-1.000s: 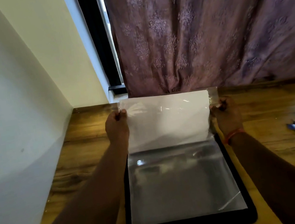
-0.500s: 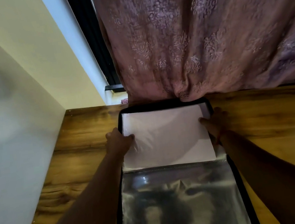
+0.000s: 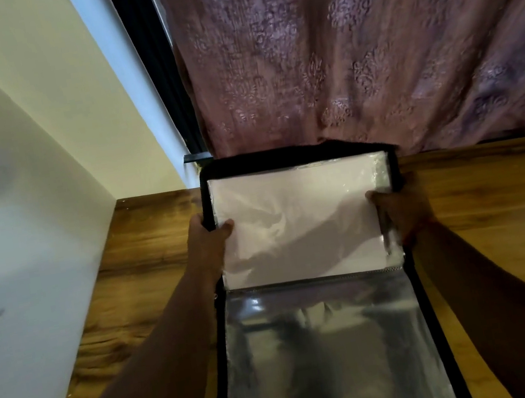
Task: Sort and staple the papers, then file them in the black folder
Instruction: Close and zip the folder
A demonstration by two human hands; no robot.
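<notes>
I see the black folder [image 3: 295, 155] lying open on the wooden counter [image 3: 145, 253], its far half holding white papers [image 3: 296, 221] in a clear sleeve. My left hand [image 3: 207, 242] grips that half's left edge, thumb on the sleeve; my right hand [image 3: 398, 210] grips its right edge. A patterned curtain [image 3: 350, 45] hangs behind.

Bare forearms, no sleeves, both hands [image 3: 304, 230] ungloved
</notes>
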